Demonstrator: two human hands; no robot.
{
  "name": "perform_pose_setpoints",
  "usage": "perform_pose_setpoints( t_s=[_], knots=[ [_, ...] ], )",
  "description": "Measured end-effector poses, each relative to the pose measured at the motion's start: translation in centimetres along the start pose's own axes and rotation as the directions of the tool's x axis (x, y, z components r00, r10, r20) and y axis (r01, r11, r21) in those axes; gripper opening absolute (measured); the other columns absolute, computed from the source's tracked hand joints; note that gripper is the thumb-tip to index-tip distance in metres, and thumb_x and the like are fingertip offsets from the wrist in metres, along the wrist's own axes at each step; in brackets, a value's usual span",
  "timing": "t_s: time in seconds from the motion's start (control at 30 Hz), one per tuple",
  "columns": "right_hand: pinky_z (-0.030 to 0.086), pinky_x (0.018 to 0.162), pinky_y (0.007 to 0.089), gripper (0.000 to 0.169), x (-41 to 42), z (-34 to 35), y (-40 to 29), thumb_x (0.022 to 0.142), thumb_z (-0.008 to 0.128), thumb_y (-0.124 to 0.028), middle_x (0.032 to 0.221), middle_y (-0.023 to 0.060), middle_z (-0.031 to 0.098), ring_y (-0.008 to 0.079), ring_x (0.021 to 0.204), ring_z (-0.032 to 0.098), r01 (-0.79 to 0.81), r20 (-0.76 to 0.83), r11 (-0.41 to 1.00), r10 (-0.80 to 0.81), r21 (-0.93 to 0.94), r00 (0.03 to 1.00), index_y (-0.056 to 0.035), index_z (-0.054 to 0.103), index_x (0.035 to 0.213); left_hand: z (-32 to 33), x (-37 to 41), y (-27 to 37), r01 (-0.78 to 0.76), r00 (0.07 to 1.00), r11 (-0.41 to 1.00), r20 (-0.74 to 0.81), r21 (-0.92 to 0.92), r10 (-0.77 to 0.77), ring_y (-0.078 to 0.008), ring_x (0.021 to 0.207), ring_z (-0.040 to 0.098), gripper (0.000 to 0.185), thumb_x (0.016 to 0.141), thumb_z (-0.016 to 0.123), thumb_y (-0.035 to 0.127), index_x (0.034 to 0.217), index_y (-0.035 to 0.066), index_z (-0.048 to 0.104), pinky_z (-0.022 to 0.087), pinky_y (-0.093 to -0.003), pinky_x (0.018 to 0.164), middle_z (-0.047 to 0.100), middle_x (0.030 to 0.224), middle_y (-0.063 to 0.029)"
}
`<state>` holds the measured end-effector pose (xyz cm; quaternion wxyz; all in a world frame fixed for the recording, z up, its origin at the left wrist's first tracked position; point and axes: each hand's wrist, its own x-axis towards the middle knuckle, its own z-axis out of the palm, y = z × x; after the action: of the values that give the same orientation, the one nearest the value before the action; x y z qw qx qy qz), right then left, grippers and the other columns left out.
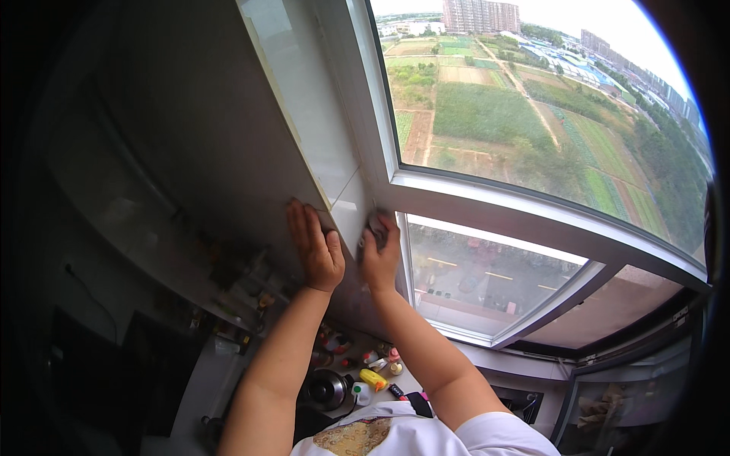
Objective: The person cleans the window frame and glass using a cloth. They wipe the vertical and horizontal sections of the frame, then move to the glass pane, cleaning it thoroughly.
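My left hand (315, 251) rests flat on the shaded wall face (245, 171), close to the corner edge, and holds nothing. Its thumb stands apart from the fingers. Across the corner, my right hand (381, 253) grips a small dark grey pad or cloth (377, 223), blurred and partly covered by the fingers. The pad is at the narrow white tiled strip (348, 208) beside the window frame (393, 196). A pale trim (285, 122) runs along the wall corner between my two hands.
Below my arms, a counter (408, 379) bears a dark-lidded metal pot or kettle (327, 389), a yellow bottle (373, 378), a white jug with a green cap (361, 393) and several small bottles. Window glass (490, 114) fills the upper right. An open sash (621, 410) is at lower right.
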<state>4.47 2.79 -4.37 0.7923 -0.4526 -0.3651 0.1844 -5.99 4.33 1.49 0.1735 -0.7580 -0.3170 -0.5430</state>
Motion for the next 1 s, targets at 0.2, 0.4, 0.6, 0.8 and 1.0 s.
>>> perform_pose_setpoints(
  t_s=[0.2, 0.4, 0.6, 0.8, 1.0],
  knots=[
    [0.051, 0.085, 0.0332, 0.03, 0.1, 0.9, -4.6, 0.082, 0.074, -0.01, 0.1, 0.0146, 0.067, 0.0259, 0.092, 0.066, 0.04, 0.025, 0.994, -0.042, 0.1, 0.999, -0.003, 0.063, 0.11, 0.2, -0.8, -1.1, 0.014, 1.0, 1.0, -0.012, -0.018, -0.014, -0.0526, 0.143, 0.021, 0.058, 0.103, 0.041, 0.026, 0.148, -0.007, 0.028, 0.018, -0.0577, 0.116, 0.022, 0.155, -0.0319],
    [0.052, 0.078, 0.0314, 0.019, 2.5, 1.7, -4.9, 0.085, 0.07, -0.005, 0.094, 0.0121, 0.069, 0.0206, 0.085, 0.066, -0.052, -0.021, 0.989, 0.056, 0.136, 0.998, -0.0013, 0.063, 0.102, 0.0, -0.1, -0.7, -0.019, 1.0, 1.0, 0.015, -0.002, 0.019, -0.0493, 0.146, 0.017, 0.059, 0.103, 0.039, 0.025, 0.15, -0.007, 0.023, 0.014, -0.0562, 0.118, 0.017, 0.157, -0.0313],
    [0.052, 0.075, 0.0299, 0.02, 2.4, 1.4, -6.1, 0.084, 0.071, -0.006, 0.09, 0.0099, 0.069, 0.0165, 0.083, 0.066, -0.017, 0.008, 0.995, 0.017, 0.099, 1.0, -0.002, 0.064, 0.102, 0.2, -0.4, -0.8, -0.013, 1.0, 1.0, 0.009, -0.001, 0.013, -0.0499, 0.145, 0.016, 0.06, 0.103, 0.038, 0.025, 0.151, -0.007, 0.022, 0.013, -0.0563, 0.118, 0.016, 0.158, -0.0315],
    [0.051, 0.074, 0.0278, 0.02, 2.3, 1.3, -6.6, 0.085, 0.071, -0.006, 0.089, 0.0074, 0.067, 0.0139, 0.081, 0.062, 0.002, 0.037, 0.999, -0.003, 0.045, 0.999, -0.0014, 0.062, 0.102, 0.2, -0.9, -0.8, 0.007, 1.0, 1.0, 0.018, -0.021, -0.006, -0.0502, 0.146, 0.014, 0.06, 0.103, 0.037, 0.025, 0.15, -0.008, 0.021, 0.013, -0.0566, 0.118, 0.014, 0.158, -0.0322],
    [0.051, 0.074, 0.0287, 0.021, 2.6, 0.7, -7.1, 0.084, 0.072, -0.006, 0.091, 0.0077, 0.066, 0.0147, 0.08, 0.062, 0.037, 0.061, 0.999, -0.036, -0.01, 0.997, -0.0027, 0.063, 0.102, 0.4, -0.7, -0.7, -0.001, 1.0, 1.0, 0.004, -0.025, 0.001, -0.0505, 0.146, 0.014, 0.06, 0.103, 0.037, 0.026, 0.15, -0.009, 0.021, 0.012, -0.0567, 0.118, 0.015, 0.157, -0.0328]
  ],
)
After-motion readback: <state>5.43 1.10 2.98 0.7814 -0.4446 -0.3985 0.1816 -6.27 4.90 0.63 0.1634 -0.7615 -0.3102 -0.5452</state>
